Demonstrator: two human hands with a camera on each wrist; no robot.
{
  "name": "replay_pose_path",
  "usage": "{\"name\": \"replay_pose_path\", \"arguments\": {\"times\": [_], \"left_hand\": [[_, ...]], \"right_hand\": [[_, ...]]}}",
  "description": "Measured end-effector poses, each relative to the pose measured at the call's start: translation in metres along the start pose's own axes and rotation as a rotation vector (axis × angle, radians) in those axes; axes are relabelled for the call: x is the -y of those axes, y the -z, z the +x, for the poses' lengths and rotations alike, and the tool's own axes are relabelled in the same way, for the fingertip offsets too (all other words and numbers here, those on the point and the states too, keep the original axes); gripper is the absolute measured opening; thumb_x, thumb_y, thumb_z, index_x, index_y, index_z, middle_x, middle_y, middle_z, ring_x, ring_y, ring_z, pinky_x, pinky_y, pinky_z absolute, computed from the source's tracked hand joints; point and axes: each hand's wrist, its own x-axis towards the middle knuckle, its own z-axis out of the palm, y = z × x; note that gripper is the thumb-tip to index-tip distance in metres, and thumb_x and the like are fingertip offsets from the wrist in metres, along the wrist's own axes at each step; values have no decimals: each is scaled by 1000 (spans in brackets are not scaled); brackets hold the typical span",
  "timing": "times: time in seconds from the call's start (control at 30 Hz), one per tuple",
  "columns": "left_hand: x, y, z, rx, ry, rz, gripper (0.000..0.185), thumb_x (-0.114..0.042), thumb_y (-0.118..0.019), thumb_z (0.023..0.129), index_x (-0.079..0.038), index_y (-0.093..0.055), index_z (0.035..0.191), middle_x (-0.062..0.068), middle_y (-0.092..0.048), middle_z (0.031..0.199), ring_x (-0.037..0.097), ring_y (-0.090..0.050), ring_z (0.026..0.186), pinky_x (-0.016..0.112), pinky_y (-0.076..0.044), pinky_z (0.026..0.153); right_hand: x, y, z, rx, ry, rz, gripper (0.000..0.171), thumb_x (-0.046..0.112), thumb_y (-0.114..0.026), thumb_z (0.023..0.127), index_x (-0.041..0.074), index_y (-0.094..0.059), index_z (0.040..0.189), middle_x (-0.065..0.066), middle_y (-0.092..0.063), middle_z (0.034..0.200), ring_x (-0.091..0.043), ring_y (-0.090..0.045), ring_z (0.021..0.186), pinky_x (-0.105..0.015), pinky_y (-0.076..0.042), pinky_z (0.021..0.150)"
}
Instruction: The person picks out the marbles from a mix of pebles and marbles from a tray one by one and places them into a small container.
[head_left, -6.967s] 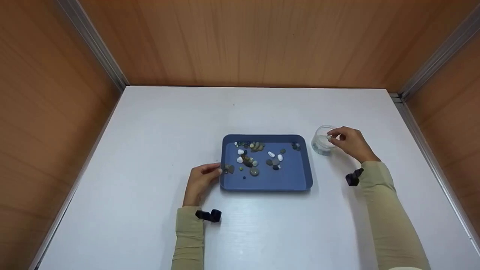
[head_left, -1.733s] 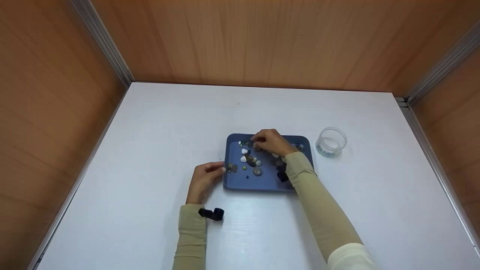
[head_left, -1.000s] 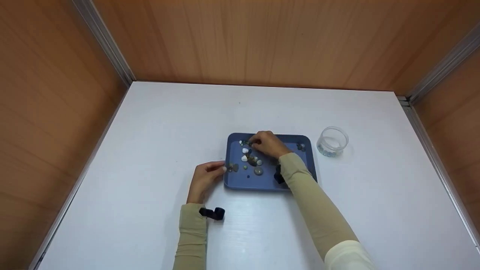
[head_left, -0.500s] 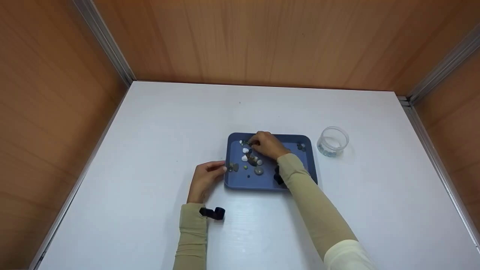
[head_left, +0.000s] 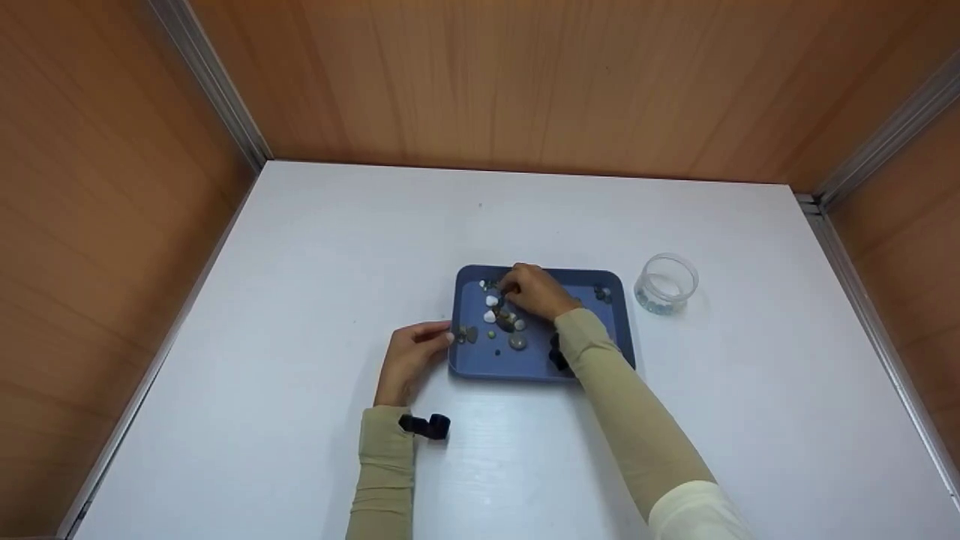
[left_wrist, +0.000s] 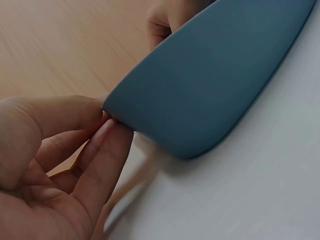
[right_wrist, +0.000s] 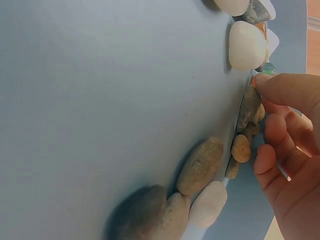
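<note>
1. Head view: the right hand (head_left: 534,291) was down in the far left part of the blue tray (head_left: 592,352), its fingers curled over a group of pebbles (head_left: 504,319); the left hand (head_left: 409,358) pinched the left rim of the tray, thumb on top; a clear jar (head_left: 666,283) stood on the white table (head_left: 300,300) just to the right of the tray, apart from it, with some small stones at its bottom; wood walls closed the table on three sides; nothing stood between tray and jar.

2. Left wrist view: the fingers (left_wrist: 105,150) and thumb of the left hand held the rim of the tray (left_wrist: 210,85) between them; the tray looked like thin, stiff plastic, light, and I judge it could slide on the smooth table if it was not held.

3. Right wrist view: the fingertips (right_wrist: 280,90) touched a dark flat stone (right_wrist: 248,107) at the edge of a small heap against the tray wall; whether it was already gripped I cannot tell; white and brown pebbles (right_wrist: 200,165) lay close beside it; such stones are hard, smooth and small, rather slippery, so I judge a fingertip pinch on the narrow sides is best; the neighbours touching it and the wall leave little room.
</note>
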Motion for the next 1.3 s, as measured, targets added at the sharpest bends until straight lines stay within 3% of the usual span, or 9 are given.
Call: {"name": "replay_pose_path", "arguments": {"times": [0.5,0.83,1.3], "left_hand": [[-2,-1,-1,-2,27,-29,31,-5,-74,82,-1,-69,112,13,-67,114,13,-63,96,24,-54,83],[-1,0,-1,-13,1,29,30,-9,-76,81,-2,-71,110,12,-69,111,15,-63,96,24,-54,83],[-2,0,-2,-2,-1,-10,27,-4,-73,82,0,-71,108,13,-68,108,15,-64,93,26,-55,82]], "right_hand": [[1,1,-5,13,38,-52,19,1,-63,90,0,-70,107,-16,-64,106,-29,-61,99,-38,-52,87],[2,4,-5,15,27,-38,17,2,-63,90,1,-71,105,-15,-65,105,-29,-62,98,-39,-53,86],[-3,12,-8,8,0,48,18,6,-63,91,1,-71,107,-14,-64,102,-26,-61,94,-39,-53,83]]}}
